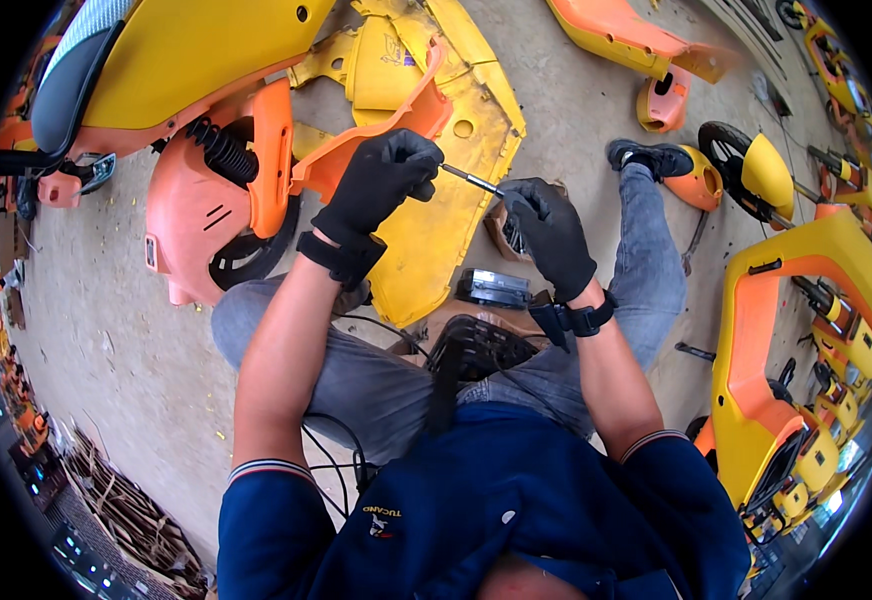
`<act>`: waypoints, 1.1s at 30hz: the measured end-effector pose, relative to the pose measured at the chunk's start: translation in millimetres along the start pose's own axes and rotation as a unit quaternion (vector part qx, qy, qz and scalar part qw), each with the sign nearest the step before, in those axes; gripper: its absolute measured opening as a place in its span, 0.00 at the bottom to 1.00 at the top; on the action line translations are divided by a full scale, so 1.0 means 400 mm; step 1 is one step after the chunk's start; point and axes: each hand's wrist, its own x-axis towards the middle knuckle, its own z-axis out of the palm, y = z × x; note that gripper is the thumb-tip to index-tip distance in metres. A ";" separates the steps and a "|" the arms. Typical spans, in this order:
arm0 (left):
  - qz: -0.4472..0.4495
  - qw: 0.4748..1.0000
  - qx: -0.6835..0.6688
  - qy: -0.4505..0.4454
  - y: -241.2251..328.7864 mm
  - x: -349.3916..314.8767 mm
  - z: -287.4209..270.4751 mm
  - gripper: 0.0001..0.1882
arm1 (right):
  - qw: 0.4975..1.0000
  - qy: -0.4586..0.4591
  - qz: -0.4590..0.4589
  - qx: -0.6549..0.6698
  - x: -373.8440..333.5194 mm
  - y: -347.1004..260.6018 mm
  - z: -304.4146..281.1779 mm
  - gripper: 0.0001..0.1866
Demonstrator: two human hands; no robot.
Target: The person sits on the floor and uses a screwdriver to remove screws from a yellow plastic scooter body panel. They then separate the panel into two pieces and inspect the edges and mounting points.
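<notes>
Both my hands wear black gloves and are raised in front of me, over the yellow body panel (491,105). Between them runs a thin metal rod (471,180), silver with a darker stretch, that looks like a screwdriver bit or shaft. My left hand (381,180) pinches its left end, fingers curled. The right end lies in the closed fingers of my right hand (553,235). Beneath my left hand an orange plastic panel (356,148) rests against the yellow one. Below my right hand a dark box with a clear lid (496,288) sits between my legs.
At the left stands a yellow scooter (191,75) with a salmon-pink fender (196,215). A yellow and orange scooter body (746,300) is close on the right. Loose orange panels (621,35) lie ahead. Dark cables (341,465) hang by my left side.
</notes>
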 end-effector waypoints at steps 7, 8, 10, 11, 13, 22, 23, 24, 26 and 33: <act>0.000 0.999 0.030 -0.017 0.007 -0.006 0.012 0.07 | 0.988 -0.012 -0.076 -0.133 0.004 0.013 0.006 0.12; -0.003 0.999 0.029 -0.018 0.008 -0.007 0.013 0.07 | 0.986 -0.013 -0.087 -0.144 0.004 0.016 0.008 0.12; -0.004 0.999 0.026 -0.024 0.006 -0.006 0.016 0.07 | 0.980 -0.015 -0.108 -0.165 0.005 0.020 0.015 0.12; -0.001 0.999 0.025 -0.029 0.004 -0.006 0.015 0.07 | 0.980 -0.012 -0.110 -0.166 0.005 0.022 0.019 0.12; 0.000 0.999 0.028 -0.033 0.003 -0.006 0.015 0.07 | 0.980 -0.006 -0.112 -0.167 0.004 0.025 0.026 0.14; -0.013 0.998 0.027 -0.059 0.014 -0.013 0.024 0.12 | 0.999 -0.005 -0.024 -0.026 0.004 0.025 0.032 0.16; -0.006 0.998 0.000 -0.058 0.013 -0.014 0.024 0.13 | 1.000 -0.003 -0.017 -0.024 0.004 0.024 0.032 0.15; 0.002 0.998 -0.027 -0.057 0.012 -0.015 0.024 0.14 | 1.000 -0.001 -0.009 -0.022 0.004 0.022 0.032 0.15; -0.036 0.996 -0.066 -0.046 0.011 -0.005 0.017 0.16 | 1.000 0.007 -0.007 -0.021 0.004 0.024 0.032 0.15; 0.069 0.975 0.176 0.120 -0.017 0.044 -0.065 0.15 | 1.000 0.008 0.014 -0.009 0.001 0.051 0.018 0.14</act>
